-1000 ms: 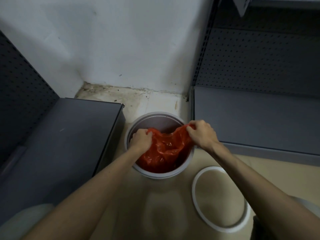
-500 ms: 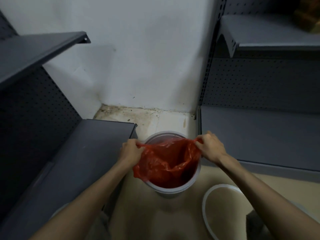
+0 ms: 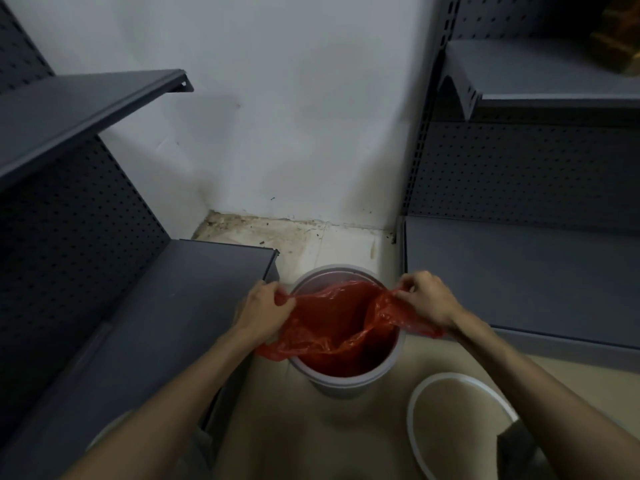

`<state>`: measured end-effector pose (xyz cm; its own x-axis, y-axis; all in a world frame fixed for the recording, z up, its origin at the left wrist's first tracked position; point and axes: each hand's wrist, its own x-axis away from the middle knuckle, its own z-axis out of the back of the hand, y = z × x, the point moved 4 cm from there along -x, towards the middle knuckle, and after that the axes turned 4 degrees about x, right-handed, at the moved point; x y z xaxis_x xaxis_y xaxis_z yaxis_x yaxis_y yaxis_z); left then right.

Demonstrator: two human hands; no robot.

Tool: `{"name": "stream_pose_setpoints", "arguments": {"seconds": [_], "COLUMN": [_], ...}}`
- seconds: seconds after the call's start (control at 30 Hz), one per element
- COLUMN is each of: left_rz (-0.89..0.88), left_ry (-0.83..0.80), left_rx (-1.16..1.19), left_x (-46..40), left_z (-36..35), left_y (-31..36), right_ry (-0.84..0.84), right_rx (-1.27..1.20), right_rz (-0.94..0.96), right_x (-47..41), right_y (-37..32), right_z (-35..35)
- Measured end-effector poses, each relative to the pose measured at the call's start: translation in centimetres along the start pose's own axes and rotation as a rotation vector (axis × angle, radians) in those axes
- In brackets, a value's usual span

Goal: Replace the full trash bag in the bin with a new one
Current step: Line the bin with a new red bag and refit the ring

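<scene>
round grey bin (image 3: 346,381) stands on floor between two grey shelving units; red trash bag (image 3: 332,327) sits inside it, mouth spread above rim; left hand (image 3: 261,311) clenched on bag's left edge; right hand (image 3: 427,297) pinching its right edge; white ring (image 3: 414,403) lies on floor near bin.

Red bag (image 3: 332,327) in your grey round bin (image 3: 349,382).
Your bin stands upright on the floor; the thin crumpled bag hangs inside it, mouth stretched wide and spilling over the near-left and right rim.
</scene>
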<state>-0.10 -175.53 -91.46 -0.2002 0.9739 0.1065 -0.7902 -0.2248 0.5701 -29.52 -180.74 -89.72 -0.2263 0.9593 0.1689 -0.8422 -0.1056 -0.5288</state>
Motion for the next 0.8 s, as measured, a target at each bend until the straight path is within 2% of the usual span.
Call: {"name": "stream_pose_setpoints", "arguments": {"seconds": [0.2,0.4,0.6,0.73,0.8], "left_rz": [-0.012,-0.018,-0.014,-0.025,-0.033], "left_ry": [0.052,0.087,0.103,0.103,0.109], "left_rx": [0.015,0.008,0.009,0.007,0.007], "left_x": [0.0,0.0,-0.2,0.1,0.3], "left_z": [-0.2,0.2,0.8,1.1,1.2], "left_y": [-0.8,-0.3,-0.1,-0.1,-0.1], "right_ry": [-0.12,-0.283,-0.314,-0.423,-0.398], "right_rx": [-0.14,-0.331,-0.141,-0.108,-0.094], "right_rz": [-0.009,-0.124,-0.181,-0.16,-0.133], "right_x": [0.3,1.4,1.3,2.2,2.2], "right_y": [0.9,-0.8,-0.5,-0.5,-0.6], "right_z": [-0.3,-0.2,-0.6,-0.7,-0.7]}}
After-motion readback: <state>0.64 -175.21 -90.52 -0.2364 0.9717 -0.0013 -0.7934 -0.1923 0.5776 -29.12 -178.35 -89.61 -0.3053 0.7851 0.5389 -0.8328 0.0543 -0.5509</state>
